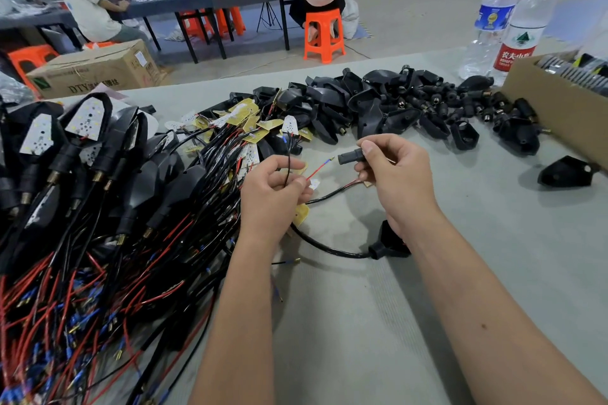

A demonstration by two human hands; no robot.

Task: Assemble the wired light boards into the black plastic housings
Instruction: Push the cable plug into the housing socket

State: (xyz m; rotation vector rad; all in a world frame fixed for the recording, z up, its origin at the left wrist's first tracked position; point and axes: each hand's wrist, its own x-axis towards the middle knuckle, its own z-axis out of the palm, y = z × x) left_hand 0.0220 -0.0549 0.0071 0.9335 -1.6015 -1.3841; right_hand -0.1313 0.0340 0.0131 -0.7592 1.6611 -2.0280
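The right hand [393, 174] is pinching a small black cylindrical plastic connector stem [352, 156] between thumb and curled fingers, its open end pointing left. The left hand [273, 189] is pinching a thin red wire with a blue-sleeved metal tip [318, 168], which is reaching toward that open end without touching it; a thin black wire [288, 168] is also passing through these fingers. A small wired light board [301, 213], yellowish, is showing just below the left hand, which is partly hiding it. Under the right wrist a black plastic housing [390, 242] is lying on the grey felt-covered table [378, 322], with a black sheathed cable [329, 248] curving out of it.

To the left a heap of assembled black housings with white light boards and red and black wires [82, 207] is sprawling. Beyond the hands a pile of loose yellow-backed light boards [253, 123] is lying beside a pile of empty black plastic housings [394, 105]. At the right edge an open brown cardboard box [546, 108] is holding ribbed grey and black parts, too blurred to identify. Two clear plastic water bottles [506, 20] are standing behind it.
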